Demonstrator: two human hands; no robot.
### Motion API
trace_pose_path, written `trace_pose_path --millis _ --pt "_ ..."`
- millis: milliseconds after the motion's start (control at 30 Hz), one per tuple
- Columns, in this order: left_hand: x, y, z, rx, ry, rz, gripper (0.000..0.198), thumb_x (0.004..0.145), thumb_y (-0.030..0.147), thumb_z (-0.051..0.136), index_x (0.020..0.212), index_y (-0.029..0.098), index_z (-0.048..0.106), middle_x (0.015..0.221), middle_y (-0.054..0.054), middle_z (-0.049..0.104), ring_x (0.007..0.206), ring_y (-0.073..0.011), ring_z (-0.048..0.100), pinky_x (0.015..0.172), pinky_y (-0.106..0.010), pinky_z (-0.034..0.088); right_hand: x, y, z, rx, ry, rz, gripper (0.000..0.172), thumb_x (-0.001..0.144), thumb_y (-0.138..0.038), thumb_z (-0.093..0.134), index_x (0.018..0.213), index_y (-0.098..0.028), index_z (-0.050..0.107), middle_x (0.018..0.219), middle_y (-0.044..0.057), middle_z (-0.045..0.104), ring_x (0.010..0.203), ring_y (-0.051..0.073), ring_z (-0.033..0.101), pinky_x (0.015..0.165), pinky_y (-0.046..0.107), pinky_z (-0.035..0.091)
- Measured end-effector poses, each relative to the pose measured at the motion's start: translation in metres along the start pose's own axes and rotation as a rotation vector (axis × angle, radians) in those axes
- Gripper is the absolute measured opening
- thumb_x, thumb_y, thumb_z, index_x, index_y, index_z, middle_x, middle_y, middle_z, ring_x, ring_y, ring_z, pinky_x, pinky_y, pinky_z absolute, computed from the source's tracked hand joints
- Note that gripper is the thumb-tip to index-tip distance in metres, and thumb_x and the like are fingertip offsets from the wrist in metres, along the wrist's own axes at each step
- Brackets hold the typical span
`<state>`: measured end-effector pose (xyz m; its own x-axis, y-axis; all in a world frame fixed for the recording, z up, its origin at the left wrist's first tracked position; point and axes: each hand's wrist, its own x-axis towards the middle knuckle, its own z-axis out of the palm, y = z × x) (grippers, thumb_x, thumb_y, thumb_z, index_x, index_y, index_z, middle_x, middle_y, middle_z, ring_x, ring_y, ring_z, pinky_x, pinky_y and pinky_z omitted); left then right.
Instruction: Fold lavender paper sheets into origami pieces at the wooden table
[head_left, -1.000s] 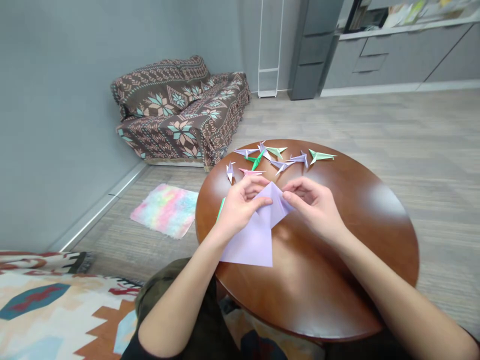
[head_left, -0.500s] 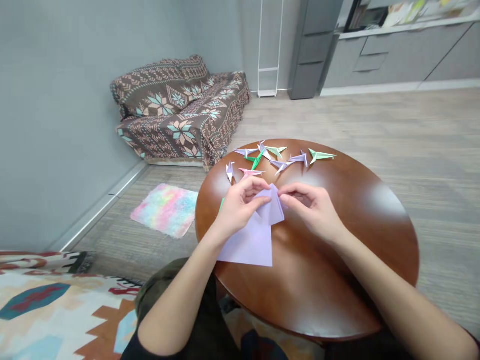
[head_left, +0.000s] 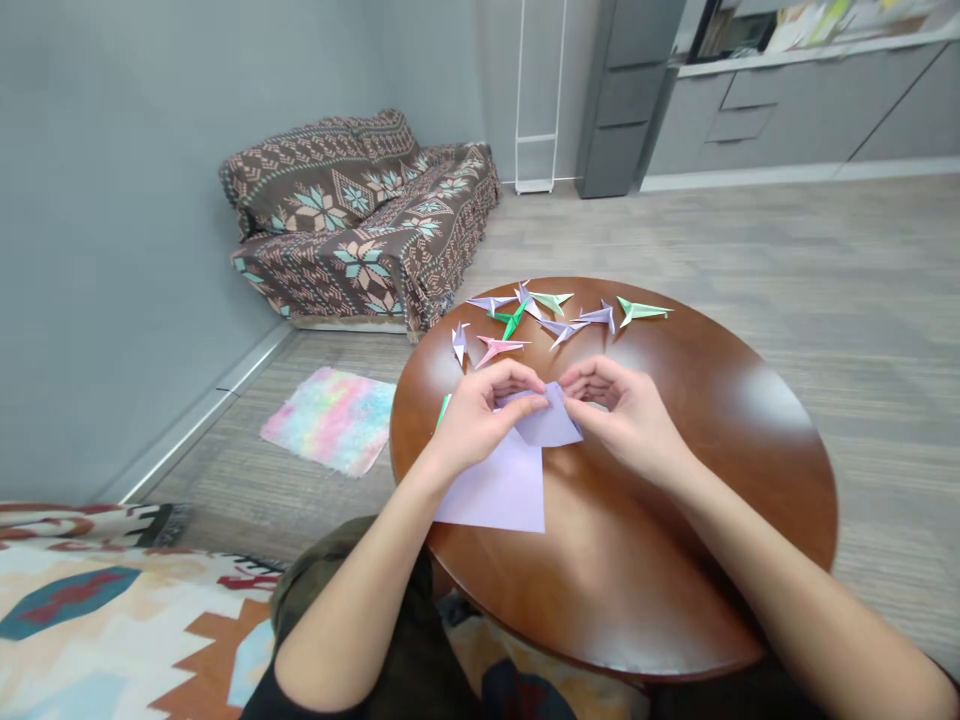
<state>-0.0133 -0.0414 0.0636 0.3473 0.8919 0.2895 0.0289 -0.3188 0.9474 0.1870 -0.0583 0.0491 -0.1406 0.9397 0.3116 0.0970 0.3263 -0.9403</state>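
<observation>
A small folded piece of purple origami paper (head_left: 551, 425) is pinched between my two hands above the table. My left hand (head_left: 487, 410) grips its left side with thumb and fingers. At its upper right edge, the thumb and fingertips of my right hand (head_left: 626, 410) close on the paper. Below my left hand lies a flat purple sheet (head_left: 502, 490), partly covered by that hand. A bit of green paper (head_left: 442, 410) shows beside my left wrist, mostly hidden. Beyond my hands rest several folded paper figures, among them a pink one (head_left: 500, 348) and a green one (head_left: 513, 319).
The round brown wooden table (head_left: 720, 480) stands before my knees. A sofa with a patterned cover (head_left: 360, 220) is at the back left, and a pastel fluffy mat (head_left: 330, 420) lies on the floor. Grey kitchen cabinets (head_left: 795, 115) line the back right.
The folded purple paper has turned and tilted between my hands, its pointed top no longer showing upright. My right hand has shifted slightly. The flat sheet and the paper figures stay put.
</observation>
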Motion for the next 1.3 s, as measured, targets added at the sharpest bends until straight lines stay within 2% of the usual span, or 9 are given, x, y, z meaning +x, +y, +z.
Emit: trace_pose_path --millis 67,167,367,500,567,667,833,1033,1300 --pt "0.0 0.002 -0.002 -0.002 0.022 -0.017 0.021 0.092 0.037 0.071 0.09 0.016 0.069 0.083 -0.004 0.072 0.078 -0.0157 0.068 0.075 -0.026 0.053 -0.001 -0.003 0.0 -0.056 -0.034 -0.024 0.006 0.087 -0.025 0.074 0.085 -0.02 0.072 0.081 0.002 0.074 0.076 0.018 0.067 0.072 0.03 0.052" --pt "0.0 0.005 -0.004 0.02 0.014 -0.038 0.024 0.093 0.04 0.07 0.089 0.016 0.069 0.077 -0.002 0.07 0.072 -0.0145 0.065 0.071 -0.026 0.05 -0.002 -0.008 -0.001 -0.148 -0.075 -0.075 0.009 0.088 -0.023 0.072 0.079 -0.02 0.073 0.079 0.001 0.073 0.075 0.017 0.065 0.073 0.029 0.048" --pt "0.0 0.005 -0.008 0.049 -0.145 -0.058 0.017 0.089 0.033 0.075 0.091 0.016 0.075 0.089 -0.004 0.072 0.083 -0.0164 0.064 0.074 -0.026 0.048 -0.002 -0.011 -0.003 -0.199 -0.09 -0.059 0.012 0.086 -0.02 0.071 0.074 -0.019 0.069 0.073 -0.001 0.069 0.07 0.015 0.061 0.069 0.028 0.044" --pt "0.0 0.004 -0.012 -0.024 -0.24 -0.119 0.027 0.08 0.031 0.085 0.101 0.018 0.074 0.097 -0.005 0.072 0.089 -0.0179 0.066 0.077 -0.027 0.051 -0.002 -0.009 -0.003 -0.17 -0.104 -0.025 0.014 0.088 -0.027 0.074 0.076 -0.019 0.072 0.074 -0.001 0.071 0.071 0.015 0.061 0.069 0.028 0.044" --pt "0.0 0.003 -0.014 -0.047 -0.285 -0.144 0.031 0.076 0.03 0.088 0.1 0.017 0.074 0.097 -0.005 0.072 0.088 -0.0174 0.066 0.076 -0.027 0.051 -0.002 -0.009 -0.003 -0.156 -0.132 -0.027 0.013 0.087 -0.028 0.076 0.077 -0.019 0.073 0.075 -0.001 0.071 0.071 0.015 0.061 0.069 0.028 0.044" --pt "0.001 0.002 -0.016 -0.077 -0.324 -0.173 0.026 0.079 0.033 0.086 0.094 0.016 0.074 0.088 -0.004 0.072 0.081 -0.0154 0.065 0.071 -0.025 0.049 -0.003 -0.01 -0.003 -0.131 -0.193 -0.04 0.013 0.087 -0.028 0.077 0.078 -0.02 0.074 0.077 0.0 0.073 0.072 0.016 0.062 0.071 0.029 0.045" --pt "0.0 0.004 -0.016 -0.025 -0.268 -0.144 0.019 0.085 0.034 0.08 0.088 0.015 0.076 0.084 -0.006 0.075 0.077 -0.0158 0.067 0.073 -0.026 0.05 -0.004 -0.011 -0.003 -0.098 -0.226 -0.011 0.015 0.087 -0.032 0.078 0.078 -0.02 0.075 0.077 0.001 0.074 0.074 0.018 0.064 0.071 0.03 0.047" --pt "-0.003 0.005 -0.012 -0.046 -0.189 -0.138 0.02 0.082 0.032 0.083 0.088 0.015 0.076 0.083 -0.006 0.076 0.074 -0.0162 0.069 0.068 -0.026 0.051 -0.003 -0.012 -0.002 -0.102 -0.148 -0.038 0.018 0.086 -0.035 0.079 0.076 -0.021 0.075 0.075 0.002 0.074 0.072 0.019 0.065 0.07 0.031 0.048" --pt "-0.001 0.003 -0.013 0.027 -0.129 -0.09 0.015 0.081 0.03 0.083 0.083 0.016 0.08 0.08 -0.006 0.078 0.072 -0.0164 0.068 0.068 -0.027 0.051 -0.004 -0.012 -0.003 -0.126 -0.176 -0.055 0.013 0.088 -0.031 0.078 0.079 -0.022 0.078 0.078 0.001 0.076 0.073 0.018 0.066 0.071 0.03 0.047"
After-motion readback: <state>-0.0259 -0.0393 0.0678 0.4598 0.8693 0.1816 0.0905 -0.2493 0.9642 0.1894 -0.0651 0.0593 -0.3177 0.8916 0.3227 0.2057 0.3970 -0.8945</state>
